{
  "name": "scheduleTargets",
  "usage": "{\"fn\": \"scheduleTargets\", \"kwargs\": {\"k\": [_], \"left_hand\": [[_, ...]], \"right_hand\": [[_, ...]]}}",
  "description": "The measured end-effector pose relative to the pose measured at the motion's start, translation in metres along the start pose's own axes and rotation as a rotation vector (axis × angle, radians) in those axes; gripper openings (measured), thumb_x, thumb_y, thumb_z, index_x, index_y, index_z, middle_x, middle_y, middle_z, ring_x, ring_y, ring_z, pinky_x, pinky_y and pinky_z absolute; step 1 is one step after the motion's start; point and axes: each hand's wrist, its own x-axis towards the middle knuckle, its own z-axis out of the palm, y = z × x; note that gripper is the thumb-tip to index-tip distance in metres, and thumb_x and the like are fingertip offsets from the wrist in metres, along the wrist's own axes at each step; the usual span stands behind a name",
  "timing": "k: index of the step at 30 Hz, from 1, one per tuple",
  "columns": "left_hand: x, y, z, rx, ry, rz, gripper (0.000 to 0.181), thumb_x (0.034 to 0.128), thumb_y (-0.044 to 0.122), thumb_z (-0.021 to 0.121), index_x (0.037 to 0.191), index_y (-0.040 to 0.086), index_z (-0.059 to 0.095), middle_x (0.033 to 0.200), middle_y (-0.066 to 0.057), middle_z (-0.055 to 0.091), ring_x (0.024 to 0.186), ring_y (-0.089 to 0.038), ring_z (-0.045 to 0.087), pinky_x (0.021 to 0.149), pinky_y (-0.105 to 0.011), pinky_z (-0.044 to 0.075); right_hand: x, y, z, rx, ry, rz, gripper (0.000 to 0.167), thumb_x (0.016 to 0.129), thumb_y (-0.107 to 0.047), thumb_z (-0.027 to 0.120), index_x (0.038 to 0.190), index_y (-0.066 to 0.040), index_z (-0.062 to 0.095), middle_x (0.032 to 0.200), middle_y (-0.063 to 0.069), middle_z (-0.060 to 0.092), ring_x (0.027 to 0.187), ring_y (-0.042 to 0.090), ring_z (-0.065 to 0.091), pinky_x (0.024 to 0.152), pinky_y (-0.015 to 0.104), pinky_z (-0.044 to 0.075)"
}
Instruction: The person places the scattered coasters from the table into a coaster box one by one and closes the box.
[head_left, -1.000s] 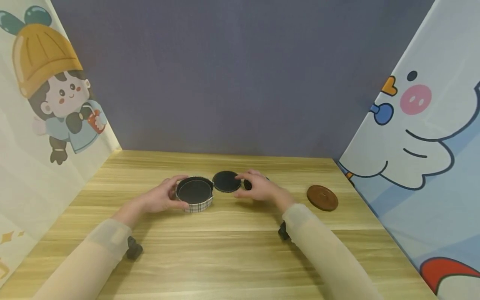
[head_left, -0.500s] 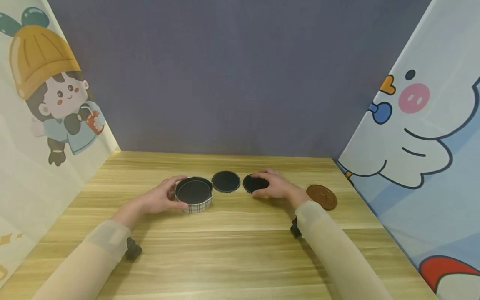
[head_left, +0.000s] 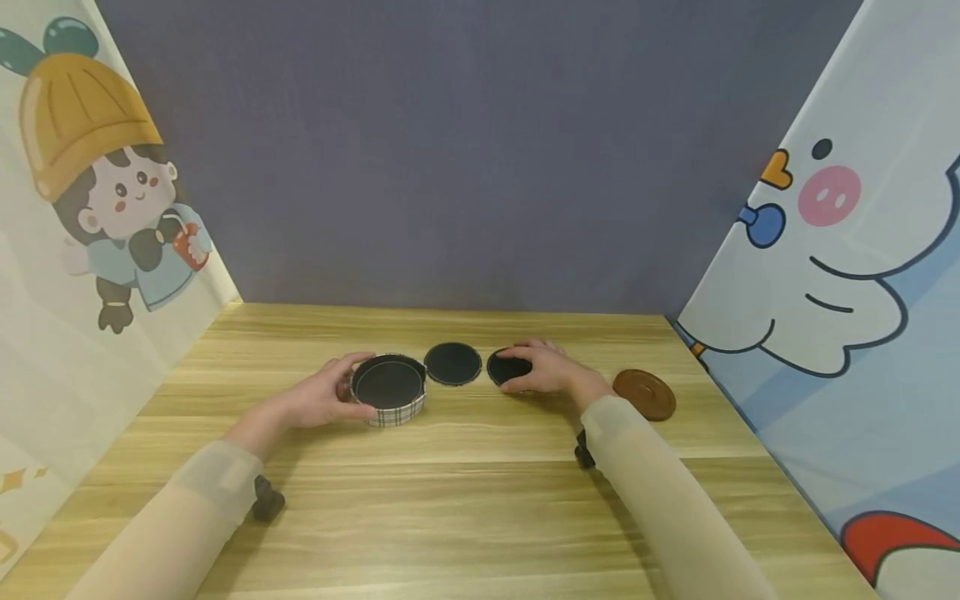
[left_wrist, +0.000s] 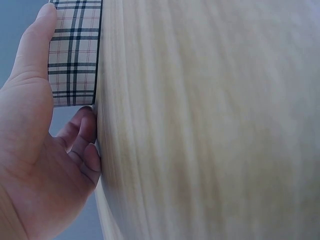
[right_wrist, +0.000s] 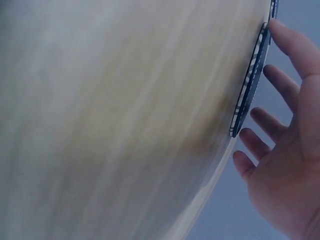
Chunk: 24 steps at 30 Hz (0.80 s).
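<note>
in my judgement, the work was not finished. the left hand was holding the round box, with the thumb against its checked wall and other fingers bent around its nine o'clock side; the box stood upright on the table, roughly at eleven o'clock from the middle of the table. just beside it, towards two o'clock, the first black coaster lay flat, and no hand touched it. further, near three o'clock from the box, the second black coaster was partly under the right hand; the thumb was at its edge, but i could not tell if the fingers pinched it. so neither of these two coasters was in the box, and the handling of the second one looked only begun. whether another coaster lay at the box's dark bottom, i could not tell. the brown disc, well apart at three o'clock, was untouched.
</note>
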Motion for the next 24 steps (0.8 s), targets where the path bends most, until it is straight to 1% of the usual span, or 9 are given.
{"fn": "scheduleTargets", "kwargs": {"k": [7,18,24], "left_hand": [[0.0009,-0.0009,0.0002,-0.010,0.002,0.003,0.110,0.0884,0.042,0.094,0.172,0.014,0.028,0.149,-0.033,0.043,0.130,-0.045,0.060,0.113,-0.071,0.047],[-0.0002,0.0009,0.0001,-0.014,0.000,-0.002,0.111,0.0886,0.042,0.093,0.172,0.014,0.027,0.149,-0.034,0.043,0.127,-0.043,0.063,0.113,-0.068,0.049],[-0.0004,0.0017,0.0005,-0.029,-0.001,0.001,0.111,0.0883,0.040,0.094,0.172,0.013,0.027,0.150,-0.035,0.042,0.129,-0.046,0.062,0.114,-0.069,0.048]], "right_hand": [[0.0008,-0.0023,-0.0011,0.007,0.002,0.017,0.072,0.097,-0.058,0.079,0.161,-0.035,0.056,0.178,0.012,0.032,0.164,0.049,0.022,0.128,0.074,0.021],[0.0014,-0.0029,-0.0009,0.004,0.006,0.041,0.071,0.096,-0.059,0.079,0.160,-0.037,0.057,0.178,0.014,0.032,0.162,0.048,0.024,0.128,0.073,0.021],[-0.0005,-0.0070,-0.0027,-0.003,0.002,0.044,0.071,0.097,-0.057,0.079,0.160,-0.034,0.058,0.176,0.014,0.036,0.162,0.048,0.026,0.128,0.072,0.021]]}}
